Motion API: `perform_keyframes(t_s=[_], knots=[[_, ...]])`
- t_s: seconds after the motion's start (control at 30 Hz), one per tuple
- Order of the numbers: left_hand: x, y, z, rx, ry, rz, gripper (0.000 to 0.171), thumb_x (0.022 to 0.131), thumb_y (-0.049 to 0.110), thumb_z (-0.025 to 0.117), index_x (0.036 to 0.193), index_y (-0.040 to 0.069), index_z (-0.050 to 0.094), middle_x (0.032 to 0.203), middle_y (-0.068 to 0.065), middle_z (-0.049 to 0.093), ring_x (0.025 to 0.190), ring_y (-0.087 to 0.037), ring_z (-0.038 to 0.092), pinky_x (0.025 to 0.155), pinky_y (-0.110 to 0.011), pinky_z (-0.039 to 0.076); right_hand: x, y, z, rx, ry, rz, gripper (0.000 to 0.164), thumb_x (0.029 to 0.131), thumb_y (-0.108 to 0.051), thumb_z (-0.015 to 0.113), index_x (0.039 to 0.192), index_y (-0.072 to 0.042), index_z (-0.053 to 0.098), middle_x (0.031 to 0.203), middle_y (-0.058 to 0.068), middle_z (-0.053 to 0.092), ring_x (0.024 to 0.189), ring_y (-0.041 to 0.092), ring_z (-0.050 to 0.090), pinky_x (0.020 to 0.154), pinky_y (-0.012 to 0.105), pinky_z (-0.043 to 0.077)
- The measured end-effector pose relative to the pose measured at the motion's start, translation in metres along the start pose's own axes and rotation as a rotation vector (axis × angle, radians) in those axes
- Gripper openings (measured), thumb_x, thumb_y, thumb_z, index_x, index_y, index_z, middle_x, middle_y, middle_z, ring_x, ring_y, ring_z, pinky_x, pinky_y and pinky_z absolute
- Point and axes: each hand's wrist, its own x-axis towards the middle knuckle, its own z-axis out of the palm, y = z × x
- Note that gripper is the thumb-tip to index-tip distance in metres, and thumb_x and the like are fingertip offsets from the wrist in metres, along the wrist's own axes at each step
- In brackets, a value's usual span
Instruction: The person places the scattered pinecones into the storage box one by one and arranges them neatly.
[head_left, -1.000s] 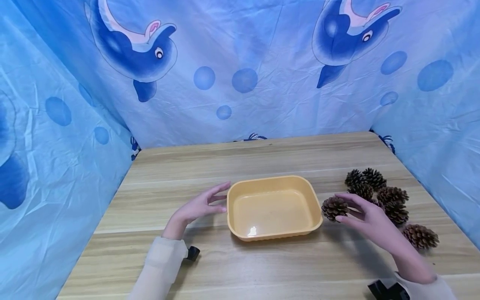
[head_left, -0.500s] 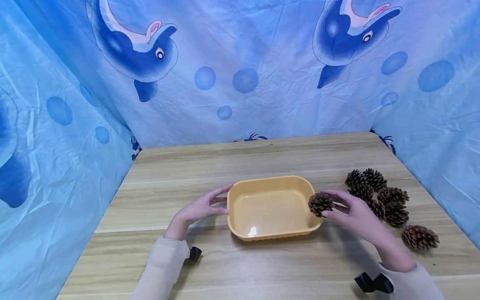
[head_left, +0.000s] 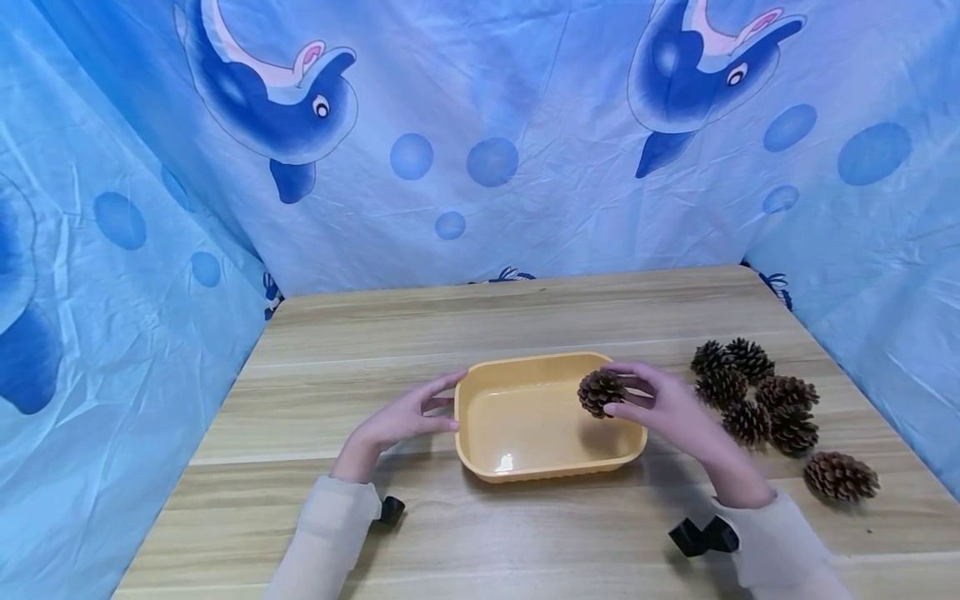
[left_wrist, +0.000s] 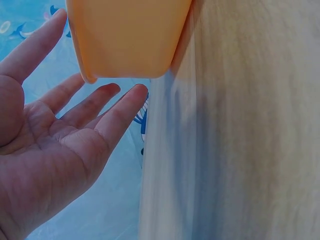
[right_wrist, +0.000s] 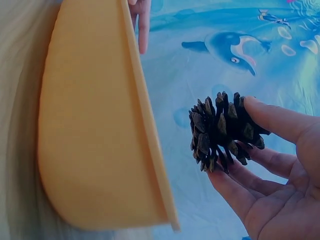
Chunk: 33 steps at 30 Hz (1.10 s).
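Observation:
A brown pine cone (head_left: 601, 392) is pinched between the thumb and fingers of my right hand (head_left: 660, 408), above the right part of a yellow-orange plastic tub (head_left: 525, 475). In the right wrist view the pine cone (right_wrist: 225, 131) is up above the tub's rim (right_wrist: 150, 130), its scales spread. My left hand (head_left: 405, 417) is at the tub's left end, fingers relaxed and fingertips right at the rim. The left wrist view shows that hand (left_wrist: 65, 130) with its palm turned up and fingers extended beside the tub's outer wall (left_wrist: 127, 40).
Several more pine cones lie in a loose cluster (head_left: 750, 392) at the right of the wooden table (head_left: 487, 325), and a single pine cone (head_left: 841, 477) lies nearer. A blue dolphin-print cloth (head_left: 495, 100) hangs behind and along both sides.
My right hand has carried the pine cone leftward from beside the tub, across its right rim and over its inside. The left hand has stayed almost still.

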Motion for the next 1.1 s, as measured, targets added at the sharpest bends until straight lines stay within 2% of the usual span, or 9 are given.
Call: perform_keyframes(t_s=[0.37,0.63,0.87,1.1], knots=[[0.004,0.0,0.003,-0.036,-0.005,-0.009,0.079,0.089,0.008,0.067,0.155,0.012,0.022,0.162,-0.014,0.018,0.142,-0.042,0.032,0.112,-0.052,0.039,0.026,-0.012,0.017,0.107,-0.079,0.02,0.056,0.086,-0.014,0.072,0.135,0.002,0.05,0.137,0.026,0.052,0.125,0.045,0.052,0.095,0.031,0.055],[0.008,-0.001,0.003,-0.064,-0.022,-0.021,0.08,0.089,0.01,0.068,0.155,0.013,0.022,0.162,-0.013,0.02,0.143,-0.04,0.031,0.114,-0.051,0.038,0.04,-0.023,0.028,0.08,-0.123,0.019,0.056,0.086,-0.017,0.073,0.136,-0.003,0.051,0.138,0.022,0.053,0.127,0.042,0.052,0.097,0.039,0.055],[0.008,0.0,0.003,-0.064,-0.013,-0.028,0.081,0.089,0.012,0.069,0.155,0.013,0.022,0.162,-0.012,0.02,0.144,-0.04,0.031,0.114,-0.051,0.036,0.056,-0.032,0.035,0.061,-0.134,0.049,0.055,0.085,-0.016,0.074,0.135,-0.006,0.054,0.135,0.02,0.057,0.126,0.037,0.055,0.097,0.038,0.055],[0.008,0.002,0.003,-0.06,-0.012,-0.022,0.08,0.089,0.011,0.068,0.155,0.012,0.022,0.162,-0.013,0.019,0.143,-0.041,0.031,0.114,-0.052,0.036,0.071,-0.038,0.04,0.055,-0.167,0.006,0.051,0.086,-0.015,0.073,0.133,-0.003,0.055,0.13,0.02,0.06,0.123,0.036,0.058,0.097,0.039,0.055]])
